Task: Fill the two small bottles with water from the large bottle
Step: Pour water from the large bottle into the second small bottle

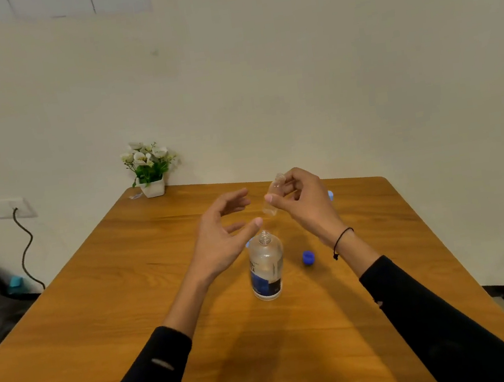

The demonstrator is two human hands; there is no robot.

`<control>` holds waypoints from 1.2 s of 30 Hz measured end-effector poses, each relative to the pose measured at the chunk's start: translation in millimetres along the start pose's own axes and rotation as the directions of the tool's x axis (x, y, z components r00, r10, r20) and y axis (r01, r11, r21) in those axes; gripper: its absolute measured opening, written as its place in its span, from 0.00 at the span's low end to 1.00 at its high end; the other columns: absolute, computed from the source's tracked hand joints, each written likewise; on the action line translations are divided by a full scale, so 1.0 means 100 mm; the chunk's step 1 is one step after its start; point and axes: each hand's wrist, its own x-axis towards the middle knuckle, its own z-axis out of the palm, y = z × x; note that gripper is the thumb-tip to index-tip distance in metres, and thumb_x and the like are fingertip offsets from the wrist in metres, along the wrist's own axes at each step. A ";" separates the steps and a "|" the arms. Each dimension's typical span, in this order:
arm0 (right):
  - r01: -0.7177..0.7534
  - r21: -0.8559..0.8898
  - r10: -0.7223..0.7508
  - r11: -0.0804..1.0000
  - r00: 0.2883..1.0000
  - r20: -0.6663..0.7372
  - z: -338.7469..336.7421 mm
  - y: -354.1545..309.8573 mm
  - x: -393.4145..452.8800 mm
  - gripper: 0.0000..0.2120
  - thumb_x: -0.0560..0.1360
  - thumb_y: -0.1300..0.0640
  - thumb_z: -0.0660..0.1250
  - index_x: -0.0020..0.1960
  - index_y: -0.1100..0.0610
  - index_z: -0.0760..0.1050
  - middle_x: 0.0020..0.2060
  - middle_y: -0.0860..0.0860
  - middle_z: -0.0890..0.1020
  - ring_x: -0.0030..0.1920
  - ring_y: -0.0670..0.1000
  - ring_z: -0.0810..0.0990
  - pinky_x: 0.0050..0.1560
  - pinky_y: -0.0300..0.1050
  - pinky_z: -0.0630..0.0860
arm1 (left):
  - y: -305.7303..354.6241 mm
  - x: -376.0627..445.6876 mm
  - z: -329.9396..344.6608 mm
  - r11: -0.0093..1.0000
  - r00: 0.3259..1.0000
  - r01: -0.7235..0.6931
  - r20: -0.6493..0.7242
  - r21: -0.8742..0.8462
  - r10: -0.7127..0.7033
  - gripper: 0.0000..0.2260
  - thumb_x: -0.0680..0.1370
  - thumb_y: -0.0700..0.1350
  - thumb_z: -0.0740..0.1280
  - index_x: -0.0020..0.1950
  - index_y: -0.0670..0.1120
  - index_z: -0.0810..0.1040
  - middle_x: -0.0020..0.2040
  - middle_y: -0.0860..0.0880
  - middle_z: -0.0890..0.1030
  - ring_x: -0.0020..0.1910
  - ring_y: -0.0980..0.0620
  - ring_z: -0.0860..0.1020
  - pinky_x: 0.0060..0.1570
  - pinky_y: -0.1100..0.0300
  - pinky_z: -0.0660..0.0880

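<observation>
The large clear bottle (266, 269) with a blue label stands uncapped in the middle of the wooden table (131, 303). My right hand (305, 203) holds a small clear bottle (273, 195) tilted in the air, above and behind the large bottle. My left hand (224, 236) hovers open just left of the large bottle's mouth, fingers spread, holding nothing. A dark blue cap (308, 257) lies on the table to the right of the large bottle. A light blue object (330, 195) peeks out behind my right hand; a bluish bit (249, 243) shows under my left hand.
A white pot of white flowers (150, 169) stands at the table's far left corner against the wall. A wall socket with a black cable (26, 249) is at the left. Dark bags lie on the floor at the left.
</observation>
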 end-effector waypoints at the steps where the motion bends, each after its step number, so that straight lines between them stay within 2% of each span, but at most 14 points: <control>1: 0.022 0.014 -0.022 1.000 1.000 0.014 0.06 -0.09 0.02 0.16 0.72 0.50 0.81 0.53 0.55 0.79 0.45 0.48 0.86 0.47 0.46 0.84 0.46 0.42 0.80 | 0.04 0.03 0.02 0.999 0.999 -0.036 0.021 0.030 0.036 0.29 0.77 0.44 0.81 0.77 0.51 0.78 0.67 0.54 0.83 0.67 0.58 0.81 0.57 0.63 0.84; 4: 0.066 0.044 -0.068 0.997 0.997 0.037 0.24 -0.30 0.06 0.17 0.71 0.50 0.82 0.50 0.56 0.78 0.43 0.49 0.86 0.43 0.47 0.84 0.42 0.42 0.81 | 0.12 0.10 0.03 0.996 0.996 -0.074 -0.038 0.055 0.076 0.29 0.77 0.42 0.80 0.77 0.50 0.78 0.66 0.55 0.83 0.64 0.58 0.83 0.56 0.61 0.85; 8: 0.093 0.104 -0.102 0.990 0.991 0.085 0.38 -0.42 0.03 0.14 0.72 0.50 0.81 0.49 0.56 0.81 0.42 0.49 0.86 0.39 0.47 0.86 0.40 0.42 0.82 | 0.11 0.06 -0.08 0.989 0.975 -0.092 -0.190 0.117 0.113 0.23 0.77 0.44 0.81 0.72 0.48 0.82 0.56 0.58 0.86 0.55 0.59 0.85 0.47 0.65 0.85; 11: 0.100 0.120 -0.121 0.988 0.975 0.186 0.44 -0.42 -0.06 0.14 0.75 0.45 0.78 0.54 0.52 0.83 0.45 0.45 0.86 0.46 0.45 0.84 0.41 0.41 0.81 | 0.05 -0.01 -0.20 0.990 0.968 -0.081 -0.228 0.114 0.105 0.20 0.79 0.47 0.79 0.70 0.48 0.82 0.57 0.58 0.86 0.55 0.60 0.85 0.48 0.66 0.85; 13: 0.100 0.113 -0.125 0.989 0.962 0.242 0.43 -0.36 -0.17 0.23 0.72 0.36 0.76 0.61 0.49 0.81 0.50 0.43 0.85 0.51 0.43 0.83 0.45 0.37 0.80 | -0.02 -0.06 -0.29 0.991 0.963 -0.060 -0.255 0.119 0.089 0.20 0.79 0.48 0.79 0.71 0.49 0.82 0.58 0.58 0.86 0.57 0.60 0.85 0.53 0.67 0.83; 15: 0.079 0.112 -0.101 0.991 0.973 0.209 0.38 -0.22 -0.33 0.34 0.68 0.29 0.74 0.67 0.45 0.75 0.55 0.41 0.83 0.56 0.42 0.81 0.51 0.37 0.79 | -0.09 -0.13 -0.37 0.993 0.962 -0.027 -0.268 0.115 0.057 0.20 0.79 0.45 0.79 0.71 0.50 0.82 0.58 0.59 0.86 0.57 0.59 0.85 0.56 0.66 0.82; 17: 0.026 0.088 -0.040 0.996 0.987 0.154 0.36 0.00 -0.53 0.40 0.65 0.28 0.76 0.72 0.40 0.68 0.61 0.39 0.78 0.60 0.41 0.78 0.56 0.38 0.77 | -0.16 -0.21 -0.41 0.995 0.964 0.031 -0.265 0.095 -0.005 0.21 0.80 0.43 0.77 0.72 0.53 0.81 0.57 0.60 0.86 0.57 0.60 0.85 0.57 0.64 0.82; 20: -0.083 0.034 0.076 0.996 0.979 0.187 0.46 0.30 -0.89 0.48 0.62 0.31 0.81 0.74 0.31 0.58 0.66 0.35 0.71 0.66 0.37 0.72 0.58 0.35 0.74 | -0.28 -0.36 -0.43 0.996 0.968 0.091 -0.233 -0.001 -0.089 0.21 0.81 0.40 0.75 0.72 0.56 0.80 0.55 0.57 0.87 0.56 0.56 0.86 0.53 0.54 0.87; 23: -0.041 0.002 0.040 0.999 0.987 0.158 0.63 0.45 -1.15 0.45 0.69 0.38 0.80 0.73 0.27 0.53 0.68 0.30 0.66 0.68 0.34 0.70 0.58 0.35 0.75 | -0.38 -0.49 -0.39 0.989 0.968 0.130 -0.208 -0.077 -0.143 0.21 0.81 0.40 0.75 0.71 0.58 0.79 0.54 0.53 0.88 0.55 0.53 0.87 0.46 0.52 0.88; 27: 0.040 -0.036 -0.038 0.999 0.997 0.072 0.69 0.45 -1.17 0.43 0.74 0.41 0.78 0.77 0.31 0.53 0.69 0.25 0.63 0.68 0.36 0.71 0.61 0.38 0.77 | -0.49 -0.61 -0.31 0.983 0.970 0.172 -0.161 -0.068 -0.180 0.20 0.82 0.41 0.75 0.70 0.61 0.79 0.55 0.55 0.88 0.55 0.54 0.88 0.48 0.49 0.88; 30: 0.090 -0.144 -0.076 0.985 0.992 0.102 0.68 0.44 -1.13 0.42 0.75 0.42 0.77 0.79 0.34 0.54 0.70 0.31 0.64 0.69 0.42 0.71 0.63 0.45 0.78 | -0.51 -0.65 -0.30 0.989 0.983 0.150 -0.105 -0.009 -0.151 0.21 0.83 0.44 0.73 0.71 0.63 0.77 0.59 0.61 0.86 0.60 0.58 0.85 0.53 0.56 0.87; 33: 0.123 -0.197 -0.099 0.973 0.987 0.125 0.64 0.42 -1.08 0.39 0.76 0.42 0.76 0.79 0.36 0.56 0.71 0.37 0.68 0.68 0.43 0.71 0.63 0.46 0.78 | -0.52 -0.69 -0.27 0.992 0.991 0.126 -0.055 0.023 -0.125 0.20 0.84 0.45 0.72 0.73 0.65 0.76 0.60 0.65 0.83 0.62 0.62 0.84 0.52 0.64 0.84; 36: 0.154 -0.283 -0.111 0.947 0.980 0.163 0.59 0.42 -1.03 0.38 0.77 0.39 0.73 0.80 0.36 0.57 0.72 0.44 0.72 0.67 0.45 0.72 0.60 0.46 0.77 | -0.54 -0.72 -0.21 0.989 0.989 0.144 -0.034 0.010 -0.144 0.20 0.85 0.44 0.71 0.73 0.63 0.76 0.60 0.65 0.83 0.62 0.62 0.84 0.53 0.65 0.84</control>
